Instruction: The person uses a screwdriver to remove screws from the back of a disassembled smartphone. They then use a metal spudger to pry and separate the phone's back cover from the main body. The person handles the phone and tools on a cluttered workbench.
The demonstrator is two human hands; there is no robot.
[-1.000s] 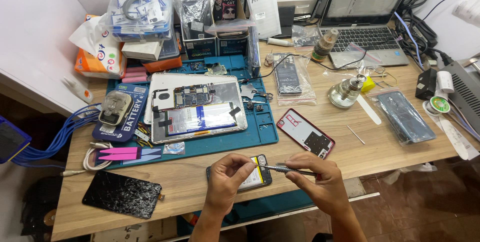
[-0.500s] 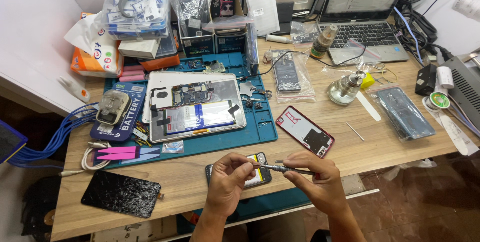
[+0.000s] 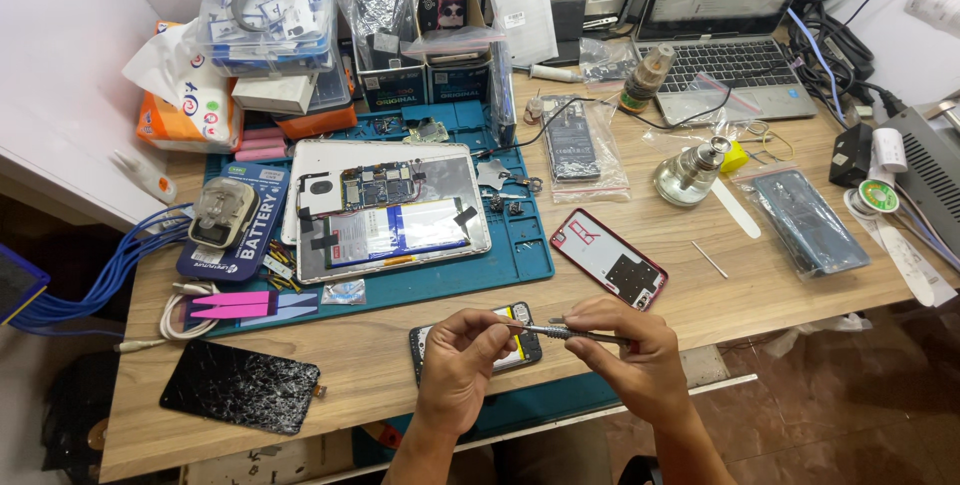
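Cluttered across its whole top, the wooden workbench (image 3: 760,275) carries a blue repair mat (image 3: 520,260) at the centre, and the person's two hands meet over the bench's near edge, at about 6 o'clock from the mat. Under them lies a small opened phone (image 3: 520,345), mostly hidden by the fingers, with its long axis running roughly 9 to 3 o'clock along the bench edge.

The left hand (image 3: 455,365) is curled nearly closed, its fingertips pinching the tip end of a slim metal tool (image 3: 560,332) just above the phone. The right hand (image 3: 625,350) is also closed, gripping the tool's handle end — so the tool lies almost level, its long axis from 3 to 9 o'clock, working end pointing toward 9.

On the mat at 12 o'clock from the hands sits an opened tablet (image 3: 390,210) showing its board and battery. A red phone back cover (image 3: 608,260) lies at 1 o'clock, just off the mat. A cracked black screen (image 3: 240,387) rests at 9 o'clock, well apart — near the bench's front corner.
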